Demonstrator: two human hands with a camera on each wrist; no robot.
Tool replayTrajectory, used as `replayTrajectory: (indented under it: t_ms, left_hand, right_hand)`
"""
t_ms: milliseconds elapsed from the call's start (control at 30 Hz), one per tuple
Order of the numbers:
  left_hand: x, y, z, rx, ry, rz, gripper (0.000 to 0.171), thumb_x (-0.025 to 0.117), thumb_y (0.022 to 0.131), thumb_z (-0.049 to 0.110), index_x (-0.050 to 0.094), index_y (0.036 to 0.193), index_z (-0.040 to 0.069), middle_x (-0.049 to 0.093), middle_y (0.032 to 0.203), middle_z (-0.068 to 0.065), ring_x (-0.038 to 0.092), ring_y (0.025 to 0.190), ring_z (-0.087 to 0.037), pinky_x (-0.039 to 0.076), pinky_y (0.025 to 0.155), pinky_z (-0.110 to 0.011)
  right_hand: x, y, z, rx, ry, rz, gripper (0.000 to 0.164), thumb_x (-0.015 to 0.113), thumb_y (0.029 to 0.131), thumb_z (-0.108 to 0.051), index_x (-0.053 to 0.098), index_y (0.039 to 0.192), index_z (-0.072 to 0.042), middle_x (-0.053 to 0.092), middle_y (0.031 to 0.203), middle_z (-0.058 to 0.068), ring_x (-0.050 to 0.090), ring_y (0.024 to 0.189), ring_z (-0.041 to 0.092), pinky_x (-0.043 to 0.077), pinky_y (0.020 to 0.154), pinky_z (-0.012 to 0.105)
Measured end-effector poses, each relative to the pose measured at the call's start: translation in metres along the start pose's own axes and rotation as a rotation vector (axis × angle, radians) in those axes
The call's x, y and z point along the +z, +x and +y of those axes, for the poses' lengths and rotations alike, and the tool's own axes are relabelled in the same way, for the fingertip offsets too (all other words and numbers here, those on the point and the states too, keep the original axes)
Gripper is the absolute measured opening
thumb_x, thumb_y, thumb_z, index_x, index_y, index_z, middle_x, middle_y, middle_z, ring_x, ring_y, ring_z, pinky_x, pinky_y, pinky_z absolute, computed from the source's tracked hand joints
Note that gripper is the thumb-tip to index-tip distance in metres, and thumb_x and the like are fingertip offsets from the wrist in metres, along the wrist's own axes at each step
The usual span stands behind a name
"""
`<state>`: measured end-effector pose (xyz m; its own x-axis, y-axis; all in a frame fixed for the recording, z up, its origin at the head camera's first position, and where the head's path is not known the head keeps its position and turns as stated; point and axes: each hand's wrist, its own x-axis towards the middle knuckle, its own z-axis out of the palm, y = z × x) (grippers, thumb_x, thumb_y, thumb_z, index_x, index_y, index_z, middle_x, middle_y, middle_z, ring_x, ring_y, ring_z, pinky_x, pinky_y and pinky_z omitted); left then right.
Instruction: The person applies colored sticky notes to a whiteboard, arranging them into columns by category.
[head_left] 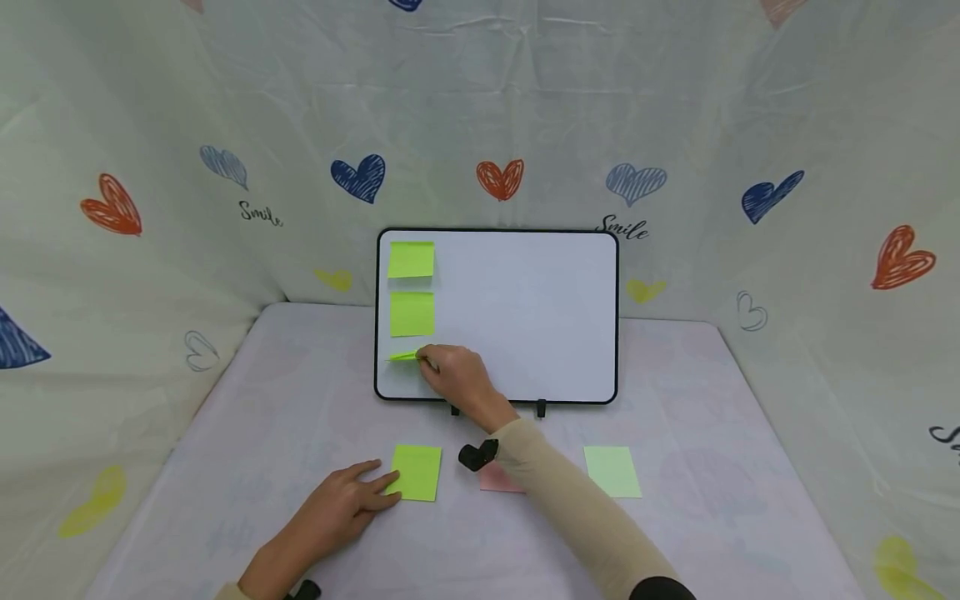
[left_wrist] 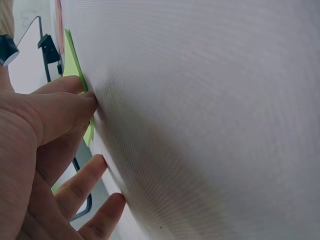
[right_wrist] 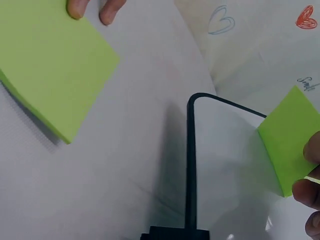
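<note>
My right hand [head_left: 459, 375] pinches a yellow-green sticky note [right_wrist: 286, 135] by one edge, between thumb and fingertip. This note appears nearly edge-on in the head view, at the lower left of the whiteboard [head_left: 525, 317]. Above it on the board, an upper sticky note [head_left: 411, 260] and a middle sticky note [head_left: 412, 315] are stuck in a column. On the table, my left hand [head_left: 337, 508] has its fingers spread, with fingertips resting at the left edge of a yellow-green sticky note pad [head_left: 420, 473].
Partly hidden under my right forearm lies a pink sticky note pad [head_left: 498, 478]. To its right is a pale green pad [head_left: 612, 472]. Small black feet [head_left: 541, 408] hold the board up on the white-covered table [head_left: 690, 433]. A heart-printed cloth [head_left: 510, 100] hangs behind.
</note>
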<state>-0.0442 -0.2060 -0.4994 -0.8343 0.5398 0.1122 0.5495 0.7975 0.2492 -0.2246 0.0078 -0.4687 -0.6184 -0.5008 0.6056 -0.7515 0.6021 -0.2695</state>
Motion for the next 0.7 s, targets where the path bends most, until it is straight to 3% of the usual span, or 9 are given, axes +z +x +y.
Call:
replayTrajectory:
  t_ms: [167,533,700]
  left_hand:
    - [0.000,0.002,-0.001,-0.013,-0.012,-0.009,0.034,0.082,0.084,0.008,0.082,0.113,0.025,0.074,0.128,-0.001,0.066,0.122,-0.039,0.056,0.094,-0.057]
    - [0.000,0.001,-0.001,-0.017,-0.039,-0.006,0.032,0.081,0.084,0.008,0.082,0.112,0.025,0.074,0.128,-0.001,0.066,0.122,-0.039,0.056,0.094,-0.057]
    - [0.001,-0.001,0.000,-0.037,-0.054,-0.006,0.032,0.081,0.084,0.009,0.082,0.112,0.026,0.073,0.129,0.000,0.065,0.124,-0.039,0.055,0.095,-0.057]
  right_hand:
    - [-0.005,0.007,0.000,-0.033,-0.024,0.094,0.008,0.073,0.095,-0.011,0.080,0.099,-0.011,0.081,0.092,0.000,0.077,0.080,0.011,0.061,0.069,0.024]
    - [-0.008,0.013,-0.001,-0.054,-0.017,0.188,0.009,0.072,0.096,-0.010,0.080,0.101,-0.008,0.080,0.093,0.003,0.076,0.080,0.012,0.061,0.070,0.023]
    - [-0.005,0.010,-0.001,-0.051,-0.011,0.194,0.009,0.073,0.096,-0.010,0.079,0.101,-0.009,0.080,0.095,0.003,0.077,0.085,0.014,0.061,0.074,0.024]
